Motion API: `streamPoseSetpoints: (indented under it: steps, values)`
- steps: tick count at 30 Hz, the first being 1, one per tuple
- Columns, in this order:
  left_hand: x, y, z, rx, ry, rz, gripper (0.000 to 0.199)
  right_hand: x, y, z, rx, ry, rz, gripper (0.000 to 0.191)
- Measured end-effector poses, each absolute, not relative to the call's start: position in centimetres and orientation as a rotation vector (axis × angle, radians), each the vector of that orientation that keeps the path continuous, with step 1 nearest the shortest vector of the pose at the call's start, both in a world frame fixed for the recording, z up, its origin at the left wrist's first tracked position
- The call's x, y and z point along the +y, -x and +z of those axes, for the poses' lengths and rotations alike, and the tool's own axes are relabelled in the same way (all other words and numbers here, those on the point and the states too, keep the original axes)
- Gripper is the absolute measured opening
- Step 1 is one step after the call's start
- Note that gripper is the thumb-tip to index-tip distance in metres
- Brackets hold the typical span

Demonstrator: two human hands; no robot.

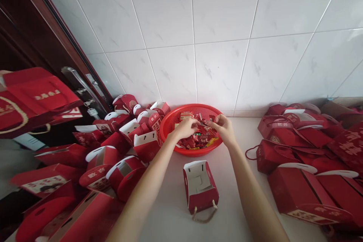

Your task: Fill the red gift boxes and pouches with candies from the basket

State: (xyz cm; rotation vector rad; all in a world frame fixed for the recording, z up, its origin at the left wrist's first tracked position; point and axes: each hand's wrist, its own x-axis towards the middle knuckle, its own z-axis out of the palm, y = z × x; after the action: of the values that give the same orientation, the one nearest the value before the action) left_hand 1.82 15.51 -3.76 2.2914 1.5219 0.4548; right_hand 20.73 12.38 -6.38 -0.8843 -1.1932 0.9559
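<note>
Both my hands are over a red plastic basket (167,115) of small wrapped sweets (195,141). At its left side, my left hand (187,127) has curled fingers reaching in among the wrappers; what they hold, if anything, is hidden. My right hand (224,126) is at the basket's right rim, thumb and fingers pinched together close to small red wrappers; what lies between the fingertips is too small to make out. Between my forearms stands an open red gift box (202,202) with a white inside and a rope handle, no sweets showing in it.
Red gift boxes (147,145) crowd the left side, several with open tops. More red boxes (300,189), mostly folded shut, fill the right. Behind the basket rises a white tiled wall (221,72). A dark door with a metal handle (82,87) stands at the left, with red bags (39,94) before it.
</note>
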Motion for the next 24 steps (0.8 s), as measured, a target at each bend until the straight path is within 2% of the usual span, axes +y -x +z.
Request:
streamPoseSetpoints:
  steps: [4, 8, 15, 19, 24]
  values:
    - [16.0, -3.3, -4.1, 1.468, -2.291, 0.084, 0.028, 12.2, -20.9, -6.1, -1.14, 0.843, 1.03, 0.044]
    - [16.2, -3.6, -4.2, 1.496, -2.292, 0.032, 0.031, 11.9, -21.0, -5.7, -1.066, 0.791, 1.101, 0.046]
    - [15.0, -2.3, -3.2, 1.419, -2.26, 0.589, 0.049, 11.7, -21.4, -5.1, -0.929, 0.717, 1.233, 0.036]
    - [14.4, -1.8, -2.9, 1.338, -2.116, 0.874, 0.05, 12.1, -21.7, -5.1, -0.856, 0.701, 1.295, 0.033]
    - [14.0, -1.9, -3.6, 1.218, -1.968, 1.052, 0.05, 12.3, -21.7, -5.3, -0.832, 0.678, 1.362, 0.03]
